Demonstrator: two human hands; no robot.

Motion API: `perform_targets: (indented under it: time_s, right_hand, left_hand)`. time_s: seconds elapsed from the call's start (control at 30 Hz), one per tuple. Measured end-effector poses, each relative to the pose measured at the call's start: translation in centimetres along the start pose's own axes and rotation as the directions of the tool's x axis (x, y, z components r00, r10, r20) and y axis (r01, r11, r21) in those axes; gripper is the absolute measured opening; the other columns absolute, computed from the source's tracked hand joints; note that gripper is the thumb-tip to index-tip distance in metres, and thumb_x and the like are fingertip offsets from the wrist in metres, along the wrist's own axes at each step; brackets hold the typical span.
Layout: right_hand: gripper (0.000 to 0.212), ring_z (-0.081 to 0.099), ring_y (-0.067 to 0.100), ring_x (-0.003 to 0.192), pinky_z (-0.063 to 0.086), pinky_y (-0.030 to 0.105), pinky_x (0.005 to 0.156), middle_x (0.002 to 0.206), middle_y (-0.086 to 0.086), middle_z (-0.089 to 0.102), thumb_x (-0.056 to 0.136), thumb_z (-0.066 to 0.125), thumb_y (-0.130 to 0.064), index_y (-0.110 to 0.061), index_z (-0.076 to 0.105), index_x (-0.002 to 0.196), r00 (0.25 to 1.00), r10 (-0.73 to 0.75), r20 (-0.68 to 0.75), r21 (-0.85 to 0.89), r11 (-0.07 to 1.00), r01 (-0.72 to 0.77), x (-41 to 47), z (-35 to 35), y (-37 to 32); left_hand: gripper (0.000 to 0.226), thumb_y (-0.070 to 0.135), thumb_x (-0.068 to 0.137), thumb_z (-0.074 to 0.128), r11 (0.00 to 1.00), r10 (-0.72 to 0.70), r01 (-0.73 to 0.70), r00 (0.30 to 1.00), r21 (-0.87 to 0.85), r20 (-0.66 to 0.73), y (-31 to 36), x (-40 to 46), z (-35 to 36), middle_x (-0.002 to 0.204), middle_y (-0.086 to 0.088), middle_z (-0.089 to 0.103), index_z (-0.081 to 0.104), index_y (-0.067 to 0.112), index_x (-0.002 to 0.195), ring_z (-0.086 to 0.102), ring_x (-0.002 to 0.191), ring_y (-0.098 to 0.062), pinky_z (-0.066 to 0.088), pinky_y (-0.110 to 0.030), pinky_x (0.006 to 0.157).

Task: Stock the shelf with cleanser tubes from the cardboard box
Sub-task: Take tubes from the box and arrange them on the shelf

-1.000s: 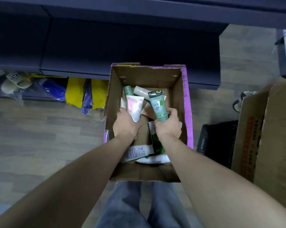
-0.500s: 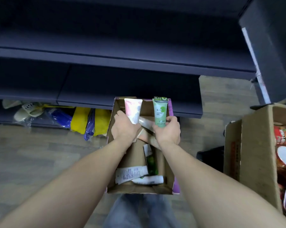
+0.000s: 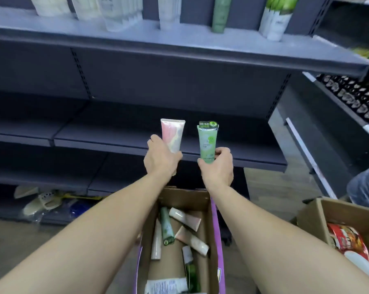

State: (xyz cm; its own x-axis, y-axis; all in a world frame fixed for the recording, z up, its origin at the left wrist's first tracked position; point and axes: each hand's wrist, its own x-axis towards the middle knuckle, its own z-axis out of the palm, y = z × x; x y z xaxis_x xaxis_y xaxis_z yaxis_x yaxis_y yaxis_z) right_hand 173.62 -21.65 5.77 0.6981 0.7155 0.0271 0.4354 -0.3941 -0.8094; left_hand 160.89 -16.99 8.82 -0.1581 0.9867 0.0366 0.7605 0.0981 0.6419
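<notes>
My left hand grips a pink-and-white cleanser tube upright by its lower end. Beside it, my right hand holds a green cleanser tube upright. Both tubes are raised in front of the dark middle shelf, above the open cardboard box on the floor. Several more tubes lie loose inside the box. The top shelf carries a row of white and green tubes standing upright.
A second cardboard box with red snack packets stands at the right. Another shelf unit with dark trays angles in on the right, with a person's denim-clad leg beside it. Slippers and bags lie under the bottom shelf at left.
Both hands have risen out of the box with their tubes, up to the middle shelf's level. The camera has tilted up, bringing the stocked top shelf into view.
</notes>
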Motion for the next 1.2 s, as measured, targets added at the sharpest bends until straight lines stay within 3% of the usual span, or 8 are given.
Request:
perform_targets:
  time_s: [0.2, 0.4, 0.53, 0.7, 0.97, 1.2]
  right_hand:
    - [0.049, 0.061, 0.016, 0.095, 0.048, 0.034, 0.078, 0.111, -0.007, 0.057, 0.075, 0.077, -0.037, -0.027, 0.048, 0.113, 0.986, -0.137, -0.094, 0.066, 0.987, 0.143, 1.4, -3.8, -8.1]
    - [0.048, 0.056, 0.012, 0.088, 0.046, 0.032, 0.077, 0.107, -0.008, 0.051, 0.075, 0.076, -0.041, -0.025, 0.047, 0.11, 0.942, -0.26, -0.214, 0.132, 0.947, 0.292, 2.1, -7.2, -15.4]
    - [0.045, 0.052, 0.014, 0.087, 0.041, 0.031, 0.075, 0.106, -0.007, 0.05, 0.076, 0.075, -0.04, -0.023, 0.048, 0.109, 0.928, -0.27, -0.256, 0.14, 0.94, 0.312, 3.0, -8.9, -19.4]
    - [0.043, 0.056, 0.019, 0.088, 0.04, 0.03, 0.072, 0.106, -0.004, 0.054, 0.076, 0.074, -0.034, -0.022, 0.049, 0.109, 0.919, -0.253, -0.302, 0.168, 0.935, 0.313, 4.0, -10.1, -23.2]
    - [0.048, 0.053, 0.017, 0.09, 0.039, 0.03, 0.071, 0.11, -0.004, 0.053, 0.078, 0.077, -0.032, -0.019, 0.047, 0.113, 0.909, -0.26, -0.326, 0.192, 0.923, 0.333, 7.0, -10.8, -26.5]
    - [0.051, 0.056, 0.021, 0.098, 0.04, 0.031, 0.073, 0.121, 0.001, 0.052, 0.079, 0.079, -0.029, -0.016, 0.051, 0.12, 0.945, -0.176, -0.274, 0.203, 0.95, 0.236, 11.5, -10.0, -27.2]
  left_hand:
    - [0.053, 0.031, 0.071, 0.076, 0.988, 0.095, -0.109, 0.987, -0.108, -0.13, 5.0, 1.7, -6.8, 0.105, -0.004, 0.053, 0.042, 0.01, 0.105, 0.062, 0.085, -0.029, 0.045, -0.035, 0.063]
    - [0.051, 0.041, 0.071, 0.071, 0.933, 0.231, -0.3, 0.923, -0.2, -0.309, 9.9, 3.2, -13.1, 0.104, 0.003, 0.053, 0.044, 0.018, 0.107, 0.058, 0.084, -0.022, 0.039, -0.031, 0.068]
    - [0.051, 0.041, 0.072, 0.072, 0.91, 0.264, -0.351, 0.9, -0.219, -0.345, 12.6, 4.6, -16.5, 0.109, 0.002, 0.056, 0.047, 0.018, 0.111, 0.062, 0.096, -0.024, 0.04, -0.031, 0.071]
    - [0.053, 0.039, 0.073, 0.074, 0.898, 0.286, -0.381, 0.886, -0.222, -0.364, 14.3, 6.1, -18.6, 0.103, 0.003, 0.051, 0.047, 0.017, 0.113, 0.061, 0.095, -0.025, 0.038, -0.031, 0.07]
    - [0.055, 0.04, 0.076, 0.073, 0.876, 0.301, -0.42, 0.859, -0.235, -0.414, 16.4, 9.4, -19.4, 0.116, 0.0, 0.053, 0.046, 0.017, 0.118, 0.059, 0.102, -0.026, 0.037, -0.032, 0.07]
    - [0.054, 0.039, 0.076, 0.073, 0.879, 0.29, -0.415, 0.856, -0.234, -0.428, 18.0, 12.7, -18.1, 0.116, -0.001, 0.054, 0.047, 0.017, 0.118, 0.06, 0.101, -0.026, 0.039, -0.033, 0.071]
